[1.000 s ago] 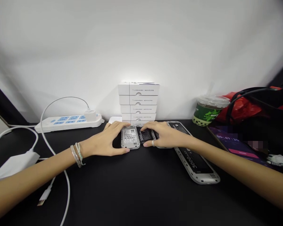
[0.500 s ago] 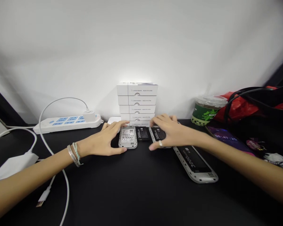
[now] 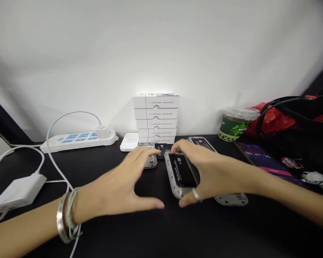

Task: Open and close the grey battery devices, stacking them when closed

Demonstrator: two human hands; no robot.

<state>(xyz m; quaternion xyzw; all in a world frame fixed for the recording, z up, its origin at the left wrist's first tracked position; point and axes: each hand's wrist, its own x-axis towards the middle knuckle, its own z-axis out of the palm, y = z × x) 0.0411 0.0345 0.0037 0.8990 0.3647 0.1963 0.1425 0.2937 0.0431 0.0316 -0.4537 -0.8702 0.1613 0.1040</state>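
My right hand [image 3: 210, 172] grips a small silver-edged device [image 3: 179, 173] with a black battery in its open back, thumb at the near end and fingers at the far end. It is tilted and seems raised off the table. My left hand [image 3: 115, 191] is open and empty, thumb and fingers spread just left of that device. Beyond the left fingers lies another open-backed device [image 3: 151, 163] with a label inside, partly hidden. A loose black battery [image 3: 163, 149] lies beside it. A larger-looking device with a battery [image 3: 233, 199] is partly covered by my right hand and forearm.
A stack of white boxes [image 3: 161, 114] stands against the wall, with a white device [image 3: 129, 142] beside it. At left are a power strip [image 3: 78, 141], a white adapter [image 3: 20, 191] and cables. To the right stand a drink cup [image 3: 235, 123] and a lit phone [image 3: 254, 154].
My right hand has brought the device with the battery nearer to me. My left hand has let go of the labelled device and moved nearer and to the right.
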